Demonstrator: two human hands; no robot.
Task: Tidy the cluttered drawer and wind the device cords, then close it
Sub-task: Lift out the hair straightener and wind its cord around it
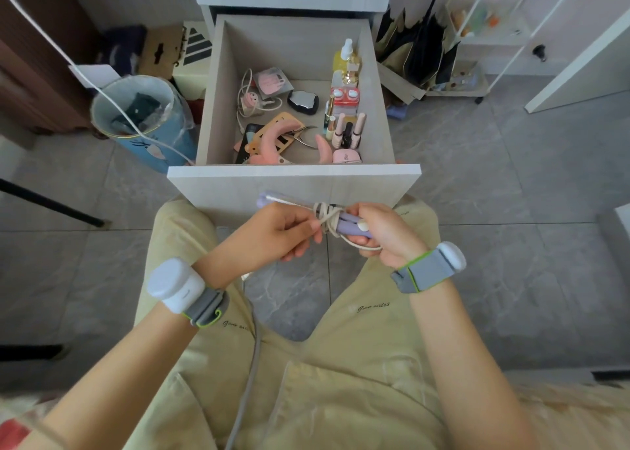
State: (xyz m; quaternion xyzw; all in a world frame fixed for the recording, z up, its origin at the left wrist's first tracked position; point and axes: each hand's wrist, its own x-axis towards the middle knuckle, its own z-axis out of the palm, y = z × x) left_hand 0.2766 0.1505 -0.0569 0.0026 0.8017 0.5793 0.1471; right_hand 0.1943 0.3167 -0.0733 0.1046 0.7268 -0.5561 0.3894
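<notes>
right hand [385, 235] curled round purple device [347, 227], left hand [272, 233] pinching cord [326, 213] (coils wrapped on device, between hands); open drawer [293, 183] just beyond knuckles.

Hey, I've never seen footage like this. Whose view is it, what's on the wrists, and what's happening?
No robot here: one camera on a person's head looks down at their own hands. White units are strapped to both wrists; what they do, I cannot tell. The right hand grips a purple device, and the left hand pinches the cream cord wound round it. Ahead, the open drawer holds bottles, cosmetics and a pink gadget with a loose cord.
</notes>
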